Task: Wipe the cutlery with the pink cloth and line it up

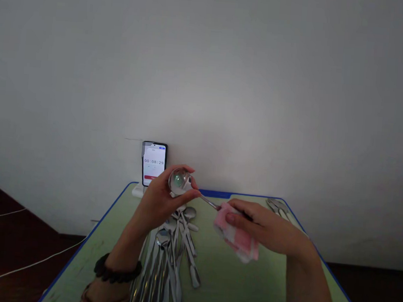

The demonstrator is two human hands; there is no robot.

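My left hand point(161, 192) is closed round the rim of a shiny metal spoon point(179, 182) with a large round bowl, held above the table. Its handle slants down to the right into a pink and white cloth point(237, 233). My right hand point(257, 223) pinches that cloth round the handle, so the handle's end is hidden. Below my left hand, several metal spoons and other cutlery point(163, 238) lie in a loose pile, some with long handles pointing towards me.
A phone point(154, 163) showing a timer leans upright on a white stand point(138, 191) at the table's back left. More cutlery point(279, 207) lies at the back right corner. The green table point(225, 292) has a blue edge and meets a plain wall point(228, 78).
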